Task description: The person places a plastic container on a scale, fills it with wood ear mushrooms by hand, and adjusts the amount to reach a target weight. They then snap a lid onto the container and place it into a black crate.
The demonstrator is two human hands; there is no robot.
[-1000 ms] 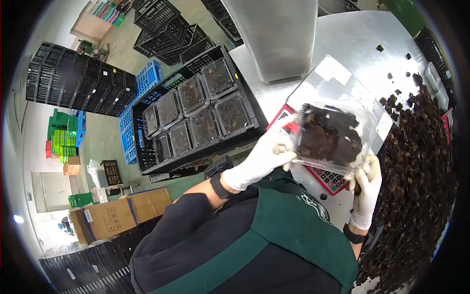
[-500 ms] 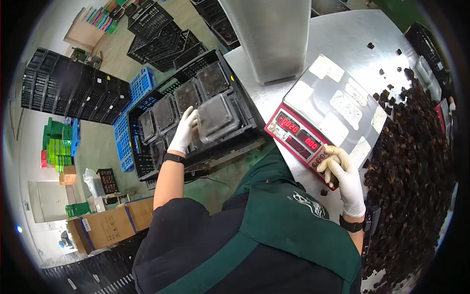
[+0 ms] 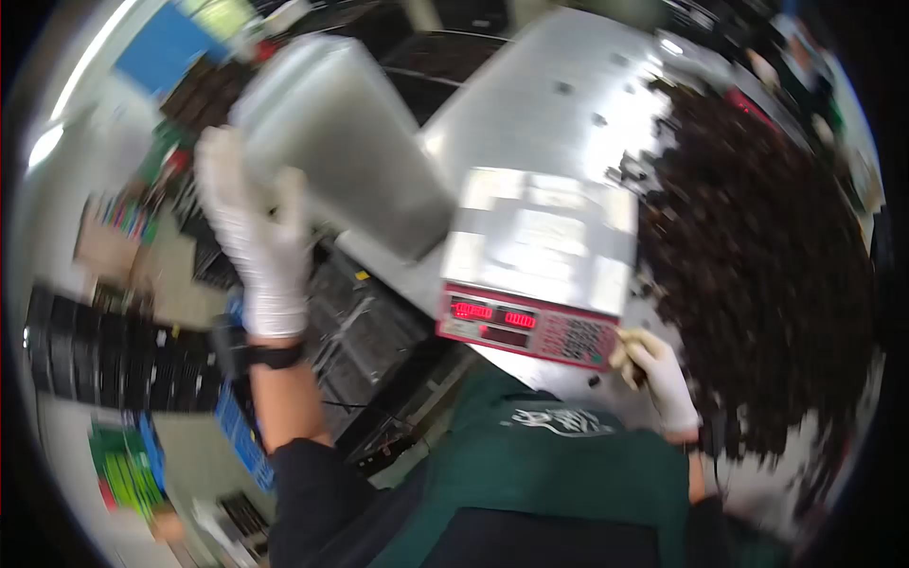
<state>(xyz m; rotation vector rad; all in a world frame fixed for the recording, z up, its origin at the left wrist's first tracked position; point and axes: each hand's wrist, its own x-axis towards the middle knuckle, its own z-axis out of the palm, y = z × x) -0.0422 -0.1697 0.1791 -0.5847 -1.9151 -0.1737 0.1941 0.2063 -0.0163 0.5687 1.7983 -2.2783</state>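
Note:
My left hand [image 3: 254,227], in a white glove, is raised with thumb and fingers apart. It is beside the upper part of a tall stack of nested clear plastic containers [image 3: 346,151]; motion blur hides whether it touches them. My right hand [image 3: 660,379], also gloved, has curled fingers at the front right corner of a red-and-silver digital scale [image 3: 530,327]. Whatever those fingers may hold cannot be made out. Red digits glow on the scale, and pale patches cover its flat top. To the right spreads a large heap of dark, dried-looking pieces [image 3: 767,256].
The metal table [image 3: 511,85] carries the scale, stack and heap, with a few loose dark bits. Below my left arm is a black crate [image 3: 426,374] with lidded clear boxes [image 3: 355,317]. Stacked black crates [image 3: 104,355] stand at left. Part of another person [image 3: 805,66] shows at upper right.
My left hand has left the lidded box in the crate and risen to the container stack. My view has swung, and my right hand stays by the scale's corner.

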